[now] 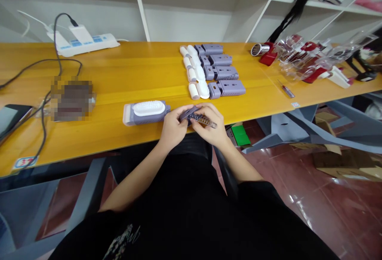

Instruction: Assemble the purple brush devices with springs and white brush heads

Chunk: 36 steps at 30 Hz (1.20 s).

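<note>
At the table's front edge my left hand (174, 129) is closed on a small dark purple part (188, 113). Close beside it, my right hand (214, 127) pinches a metal coil spring (203, 119), whose far end sticks out to the right. The spring's left end meets the purple part; whether it is attached cannot be made out. Left of my hands lies a purple-grey device with a white bristled pad (149, 108) on top. Beyond my hands, purple housings (231, 88) and white pieces (203, 89) lie in several rows.
A white power strip (89, 45) with cables stands at the back left of the yellow table (104, 132). A phone (13, 117) lies far left. To the right are a small screwdriver-like item (287, 90), a metal grater drum (260, 49) and red and clear plastic parts (310, 59).
</note>
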Tool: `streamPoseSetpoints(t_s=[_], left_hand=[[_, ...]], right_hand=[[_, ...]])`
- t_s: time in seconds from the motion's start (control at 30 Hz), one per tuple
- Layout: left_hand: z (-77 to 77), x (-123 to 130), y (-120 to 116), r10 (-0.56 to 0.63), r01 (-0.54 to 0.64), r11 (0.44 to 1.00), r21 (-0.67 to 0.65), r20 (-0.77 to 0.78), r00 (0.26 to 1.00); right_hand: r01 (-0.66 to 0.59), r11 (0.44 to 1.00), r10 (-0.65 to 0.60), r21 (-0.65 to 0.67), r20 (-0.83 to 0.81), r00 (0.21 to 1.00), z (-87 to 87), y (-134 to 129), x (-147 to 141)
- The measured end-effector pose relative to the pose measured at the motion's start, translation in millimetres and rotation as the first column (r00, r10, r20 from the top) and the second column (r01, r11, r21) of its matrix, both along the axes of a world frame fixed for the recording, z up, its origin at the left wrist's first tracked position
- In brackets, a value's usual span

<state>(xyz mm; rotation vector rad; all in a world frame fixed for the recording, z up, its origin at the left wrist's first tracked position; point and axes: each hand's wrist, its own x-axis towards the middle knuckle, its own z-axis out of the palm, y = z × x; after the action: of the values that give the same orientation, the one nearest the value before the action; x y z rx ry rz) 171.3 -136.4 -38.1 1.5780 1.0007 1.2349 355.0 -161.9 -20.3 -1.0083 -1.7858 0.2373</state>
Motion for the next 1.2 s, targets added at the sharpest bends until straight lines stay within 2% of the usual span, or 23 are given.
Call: streamPoseSetpoints(t_s=[0.47,0.87,0.97,1.1,1.2], left_hand=[[-2.3,-0.3,-0.9,-0.022,0.022,1.0,0.002,0.053,0.998],[-6.4,-0.4,3.9,0.034,-0.034,0.999,0.005,-0.093,0.995],[-4.6,-2.0,3.0,-0.021,0.02,0.999,-0.028,-0.059,0.998],[-2.9,-4.7,0.8,-0.169,0.179,0.977,-0.113,0.089,0.982],[-3.3,-7.9,-0.1,-0.187,0.2,0.973,-0.115,0.112,0.976]], right_hand=[[0.024,1.0,-0.023,-0.019,0.041,0.999,-2.3,-3.3,-1.0],[0.051,0.985,-0.042,-0.162,0.061,0.997,-7.4,11.1,-3.2],[0.087,0.975,-0.075,-0.207,0.067,0.995,-7.5,11.7,-5.5],[0.081,0.979,-0.065,-0.189,0.091,0.994,-5.6,11.9,-6.7],[0.043,0.983,-0.024,-0.179,0.105,0.994,-4.4,11.4,-5.6]])
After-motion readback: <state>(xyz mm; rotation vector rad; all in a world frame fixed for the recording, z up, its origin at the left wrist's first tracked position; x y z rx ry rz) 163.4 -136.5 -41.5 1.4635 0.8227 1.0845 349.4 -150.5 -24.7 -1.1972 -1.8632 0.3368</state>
